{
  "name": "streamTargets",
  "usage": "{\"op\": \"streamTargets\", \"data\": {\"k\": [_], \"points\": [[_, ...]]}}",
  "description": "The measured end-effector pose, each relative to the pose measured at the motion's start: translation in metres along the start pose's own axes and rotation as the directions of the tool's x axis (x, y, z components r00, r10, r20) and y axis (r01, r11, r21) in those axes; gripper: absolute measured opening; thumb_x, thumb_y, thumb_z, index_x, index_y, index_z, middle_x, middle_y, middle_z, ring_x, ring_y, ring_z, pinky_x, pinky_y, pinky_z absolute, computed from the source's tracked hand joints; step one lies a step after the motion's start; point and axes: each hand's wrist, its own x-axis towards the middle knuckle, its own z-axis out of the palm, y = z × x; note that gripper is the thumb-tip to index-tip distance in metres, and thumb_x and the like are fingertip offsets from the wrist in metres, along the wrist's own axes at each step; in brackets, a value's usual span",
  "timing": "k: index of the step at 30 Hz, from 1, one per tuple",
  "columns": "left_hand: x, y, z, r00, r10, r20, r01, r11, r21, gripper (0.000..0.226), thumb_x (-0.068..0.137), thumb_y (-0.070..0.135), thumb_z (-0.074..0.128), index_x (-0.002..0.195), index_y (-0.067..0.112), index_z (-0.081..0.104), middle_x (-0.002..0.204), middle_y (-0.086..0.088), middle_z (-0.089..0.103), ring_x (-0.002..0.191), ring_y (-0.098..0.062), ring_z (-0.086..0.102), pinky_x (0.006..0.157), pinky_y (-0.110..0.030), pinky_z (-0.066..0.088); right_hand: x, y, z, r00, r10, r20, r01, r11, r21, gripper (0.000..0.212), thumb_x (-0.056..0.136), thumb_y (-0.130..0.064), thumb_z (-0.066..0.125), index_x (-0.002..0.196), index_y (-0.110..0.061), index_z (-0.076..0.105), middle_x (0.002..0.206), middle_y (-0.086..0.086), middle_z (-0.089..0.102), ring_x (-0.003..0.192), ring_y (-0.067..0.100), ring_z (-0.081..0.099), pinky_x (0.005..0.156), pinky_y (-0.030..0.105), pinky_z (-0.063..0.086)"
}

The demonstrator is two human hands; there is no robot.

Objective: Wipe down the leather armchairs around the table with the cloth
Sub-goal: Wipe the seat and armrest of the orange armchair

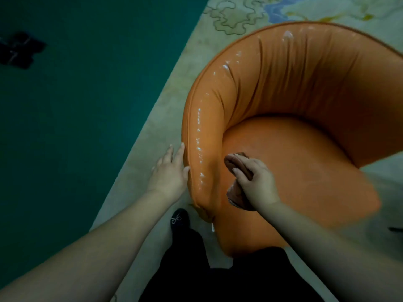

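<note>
While right hand (257, 182) grips cloth (237, 164), cloth long axis along armrest (200, 149).

Right hand (256, 182) grips cloth (236, 164) inside orange armchair (305, 88); left hand (169, 171) touches its arm.

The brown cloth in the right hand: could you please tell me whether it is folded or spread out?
Folded: the brown cloth sits bunched in layers under the right hand.

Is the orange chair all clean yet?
Not yet. The armchair's curved rim glistens wet, so that part looks wiped. The right hand grips the brown cloth by the seat edge, and the left hand rests on the outer side. The seat looks dry, likely still to do.
</note>
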Motion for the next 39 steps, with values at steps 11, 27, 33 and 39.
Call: {"op": "streamTargets", "data": {"k": [11, 27, 33, 39], "points": [[0.039, -0.013, -0.018, 0.954, 0.281, 0.103, -0.289, 0.954, 0.081, 0.088, 0.092, 0.055, 0.047, 0.152, 0.021, -0.007, 0.16, -0.011, 0.008, 0.142, -0.032, 0.022, 0.112, -0.044, 0.025, -0.048, -0.031, 0.054, 0.924, 0.283, -0.258, -0.254, 0.957, 0.142, 0.039, 0.091, -0.016, 0.065, 0.129, -0.022, 0.062, 0.116, 0.003, 0.059, 0.111, 0.017, 0.051, 0.094, 0.01, 0.029], [0.075, -0.022, -0.027, 0.938, 0.332, 0.102, -0.315, 0.936, -0.156, 0.107, 0.081, 0.044, 0.07, 0.153, 0.021, -0.006, 0.159, -0.006, 0.017, 0.141, -0.026, 0.027, 0.111, -0.043, 0.032, -0.048, -0.045, 0.124, 0.949, 0.27, -0.163, -0.268, 0.963, 0.03, 0.06, 0.097, -0.034, 0.052, 0.149, -0.043, 0.024, 0.146, 0.004, 0.03, 0.131, 0.023, 0.029, 0.11, 0.039, 0.025], [0.116, -0.022, -0.049, 0.897, 0.408, 0.169, -0.384, 0.91, -0.155, 0.114, 0.078, 0.046, 0.073, 0.152, 0.015, -0.008, 0.158, -0.007, 0.018, 0.14, -0.025, 0.031, 0.111, -0.043, 0.033, -0.027, -0.051, 0.137, 0.875, 0.366, -0.318, -0.36, 0.93, 0.08, 0.052, 0.096, -0.038, 0.052, 0.145, -0.041, 0.036, 0.151, 0.001, 0.033, 0.136, 0.026, 0.031, 0.111, 0.036, 0.025], [0.116, -0.019, -0.045, 0.873, 0.442, 0.206, -0.408, 0.894, -0.188, 0.115, 0.081, 0.038, 0.073, 0.151, 0.011, -0.014, 0.159, -0.008, 0.011, 0.142, -0.026, 0.024, 0.11, -0.036, 0.028, -0.043, -0.056, 0.149, 0.817, 0.398, -0.418, -0.373, 0.917, 0.142, 0.05, 0.093, -0.024, 0.062, 0.139, -0.038, 0.048, 0.148, -0.009, 0.039, 0.132, 0.018, 0.032, 0.106, 0.021, 0.019]]}}
